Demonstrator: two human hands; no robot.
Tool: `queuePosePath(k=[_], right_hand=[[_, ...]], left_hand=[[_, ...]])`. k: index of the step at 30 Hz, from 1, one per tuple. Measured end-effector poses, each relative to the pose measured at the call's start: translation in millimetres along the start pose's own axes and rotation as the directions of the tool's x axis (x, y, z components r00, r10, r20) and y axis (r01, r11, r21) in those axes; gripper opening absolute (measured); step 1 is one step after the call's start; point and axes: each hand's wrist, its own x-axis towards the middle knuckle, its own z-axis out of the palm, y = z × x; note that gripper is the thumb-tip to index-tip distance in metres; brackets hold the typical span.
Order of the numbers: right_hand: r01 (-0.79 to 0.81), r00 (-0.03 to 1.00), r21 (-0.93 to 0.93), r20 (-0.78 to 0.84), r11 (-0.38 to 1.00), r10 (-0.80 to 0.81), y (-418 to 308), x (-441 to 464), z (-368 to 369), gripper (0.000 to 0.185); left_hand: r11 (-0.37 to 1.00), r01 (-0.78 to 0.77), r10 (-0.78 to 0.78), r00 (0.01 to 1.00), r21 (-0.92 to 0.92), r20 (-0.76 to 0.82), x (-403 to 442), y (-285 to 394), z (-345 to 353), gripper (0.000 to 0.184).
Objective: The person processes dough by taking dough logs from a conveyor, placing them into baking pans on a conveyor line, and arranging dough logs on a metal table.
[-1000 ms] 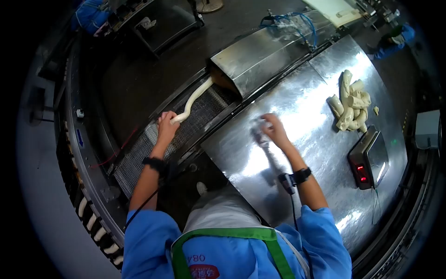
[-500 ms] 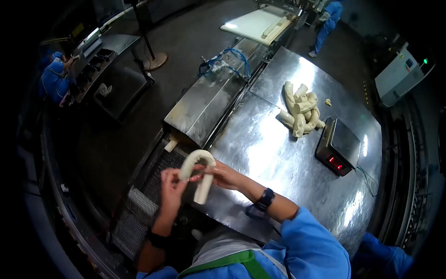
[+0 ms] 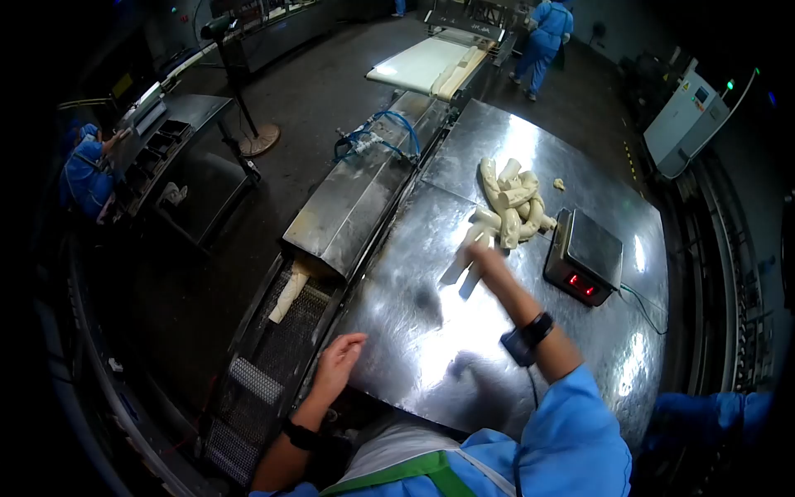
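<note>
My right hand [image 3: 489,263], smeared by motion, is over the steel table [image 3: 406,282] at the near-left side of a pile of pale dough rolls [image 3: 517,199]. A blurred dough piece [image 3: 476,235] is in its fingers. Lower left, my left hand [image 3: 339,360] holds nothing and hovers by the table's edge, thumb and fingers a little apart. Another dough strip [image 3: 289,294] lies on the mesh conveyor [image 3: 310,308], coming out from under the metal cover [image 3: 339,195].
Right of the pile stands a scale [image 3: 584,257] with red digits; a dough scrap [image 3: 559,184] lies behind it. Blue hoses [image 3: 377,132] rest on the cover. One person [image 3: 87,174] is at the far left, another [image 3: 542,41] at the back. A white cabinet [image 3: 683,124] stands right.
The folded dough, held between both hands earlier, has gone with my right hand toward the pile. My left hand has let go. More of the strip shows on the conveyor.
</note>
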Motion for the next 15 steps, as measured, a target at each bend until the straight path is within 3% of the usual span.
queuePosePath(k=[1,2,3,4,5,6,7,9,11,12,13,14,15], right_hand=[[0.2,0.973,-0.026,-0.113,0.98,-0.201,1.4,30.1,-30.7,0.028],[0.257,0.966,0.159,-0.041,0.953,-0.254,-39.6,27.9,-40.1,0.028],[0.319,0.928,-0.033,-0.19,0.947,-0.319,-65.8,39.7,-55.9,0.027],[0.489,0.866,0.042,-0.144,0.871,-0.479,-84.6,56.6,-73.2,0.026],[0.599,0.787,0.03,-0.207,0.8,-0.581,-107.9,64.4,-74.9,0.022],[0.624,0.767,-0.026,-0.171,0.781,-0.619,-120.0,74.5,-88.9,0.023],[0.593,0.777,-0.092,-0.196,0.8,-0.598,-121.2,87.8,-110.1,0.025],[0.442,0.858,-0.163,-0.211,0.882,-0.468,-112.1,96.5,-130.7,0.03],[0.253,0.866,-0.578,-0.222,0.776,-0.448,-46.0,127.4,-198.6,0.032],[0.139,0.87,-0.739,-0.227,0.659,-0.438,-13.4,142.4,-231.9,0.033],[-0.062,0.933,-0.596,-0.319,0.801,-0.165,-41.4,84.8,-167.5,0.035],[-0.137,0.935,-0.512,-0.35,0.848,-0.06,4.3,97.5,-193.3,0.031],[-0.128,0.959,-0.428,-0.284,0.895,0.001,15.0,70.5,-170.1,0.035]], left_hand=[[0.996,0.038,-0.035,0.999,0.084,-0.034,-5.5,-4.4,-11.6,0.019],[0.987,0.049,-0.039,0.997,0.151,-0.067,-11.3,-11.6,-23.5,0.019],[0.974,0.061,-0.04,0.994,0.217,-0.099,-16.9,-20.2,-35.2,0.019],[0.966,0.055,-0.022,0.991,0.253,-0.132,-22.3,-29.1,-46.2,0.018],[0.956,0.05,-0.003,0.986,0.288,-0.164,-27.2,-36.3,-56.0,0.018],[0.943,0.059,0.008,0.98,0.328,-0.2,-30.6,-39.6,-63.8,0.017],[0.935,0.087,0.0,0.97,0.345,-0.244,-33.3,-48.4,-74.0,0.017],[0.831,0.094,0.068,0.961,0.548,-0.269,-37.2,-65.3,-95.0,0.024],[0.682,0.197,0.09,0.933,0.704,-0.348,-35.2,-81.9,-111.1,0.033],[0.684,0.267,0.034,0.918,0.679,-0.395,-33.1,-88.9,-121.1,0.041],[0.621,0.392,-0.034,0.878,0.678,-0.477,-29.1,-82.1,-122.2,0.049],[0.581,0.442,-0.028,0.85,0.684,-0.526,-25.0,-86.2,-126.0,0.054],[0.536,0.493,-0.022,0.82,0.685,-0.573,-21.8,-93.9,-132.8,0.059]])
